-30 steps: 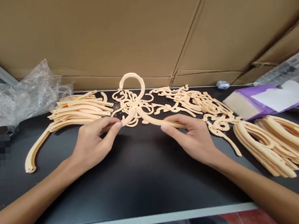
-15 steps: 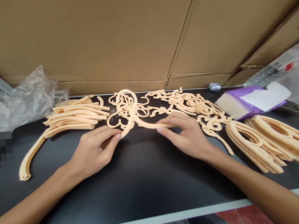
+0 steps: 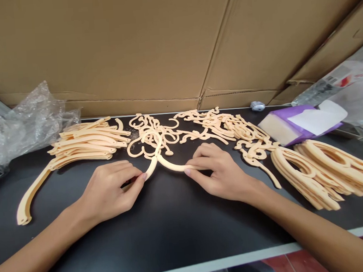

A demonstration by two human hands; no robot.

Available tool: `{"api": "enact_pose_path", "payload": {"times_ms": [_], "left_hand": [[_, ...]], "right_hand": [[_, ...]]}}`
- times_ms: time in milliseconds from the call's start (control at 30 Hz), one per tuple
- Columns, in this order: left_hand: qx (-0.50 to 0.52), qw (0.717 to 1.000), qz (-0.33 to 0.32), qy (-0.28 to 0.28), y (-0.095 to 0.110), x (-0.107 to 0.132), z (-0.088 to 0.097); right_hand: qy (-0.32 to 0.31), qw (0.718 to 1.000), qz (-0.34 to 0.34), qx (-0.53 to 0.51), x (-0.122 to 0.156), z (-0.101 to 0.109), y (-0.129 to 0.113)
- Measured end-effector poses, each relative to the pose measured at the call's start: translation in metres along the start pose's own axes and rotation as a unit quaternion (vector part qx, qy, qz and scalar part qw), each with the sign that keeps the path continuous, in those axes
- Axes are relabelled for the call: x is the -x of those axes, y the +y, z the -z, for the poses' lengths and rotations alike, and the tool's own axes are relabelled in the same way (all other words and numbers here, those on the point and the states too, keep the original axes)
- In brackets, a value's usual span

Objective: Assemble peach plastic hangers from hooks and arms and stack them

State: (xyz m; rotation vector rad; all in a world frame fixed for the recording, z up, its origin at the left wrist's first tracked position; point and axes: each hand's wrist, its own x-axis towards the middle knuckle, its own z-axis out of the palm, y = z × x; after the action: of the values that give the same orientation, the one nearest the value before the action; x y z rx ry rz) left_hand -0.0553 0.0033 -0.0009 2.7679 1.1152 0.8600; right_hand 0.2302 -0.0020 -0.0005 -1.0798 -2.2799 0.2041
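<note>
A cream plastic clothes hanger (image 3: 171,166) is spread between my hands just above the black table, its hook pointing away from me. The fingers of my left hand (image 3: 112,190) pinch the end of its left arm. On the other side, my right hand (image 3: 219,170) grips the right arm between thumb and fingers, covering its far end. Behind the hanger lie loose cream hooks (image 3: 171,137), partly overlapped by the held hook. Left of my left hand is a pile of curved hanger arms (image 3: 87,141), one jutting toward me.
More small curved pieces (image 3: 227,126) are heaped at the back right. Bundled cream hangers (image 3: 309,185) lie at the right, near a purple tissue pack (image 3: 295,122). Clear plastic wrap (image 3: 31,125) sits at the left. Cardboard (image 3: 107,46) walls off the back.
Both hands have come down and slightly toward me with the hanger. Its hook now sits lower in the view, over the loose hooks. Both grips are kept.
</note>
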Motion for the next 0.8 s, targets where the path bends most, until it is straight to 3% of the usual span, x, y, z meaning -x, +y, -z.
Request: {"api": "enact_pose_path", "payload": {"times_ms": [133,400,800], "left_hand": [[-0.009,1.0,-0.012,-0.001,-0.0019,0.0013,-0.0022],[-0.021,1.0,-0.008,-0.012,-0.0026,0.0037,-0.0051],[-0.012,0.999,-0.008,-0.032,-0.002,0.0042,-0.0048]], "right_hand": [[-0.023,0.999,0.008,0.027,-0.0003,0.0026,-0.0017],[-0.009,0.997,0.021,0.069,-0.0003,0.0036,-0.0001],[-0.034,0.994,0.001,0.108,-0.0015,0.0056,0.0014]]}}
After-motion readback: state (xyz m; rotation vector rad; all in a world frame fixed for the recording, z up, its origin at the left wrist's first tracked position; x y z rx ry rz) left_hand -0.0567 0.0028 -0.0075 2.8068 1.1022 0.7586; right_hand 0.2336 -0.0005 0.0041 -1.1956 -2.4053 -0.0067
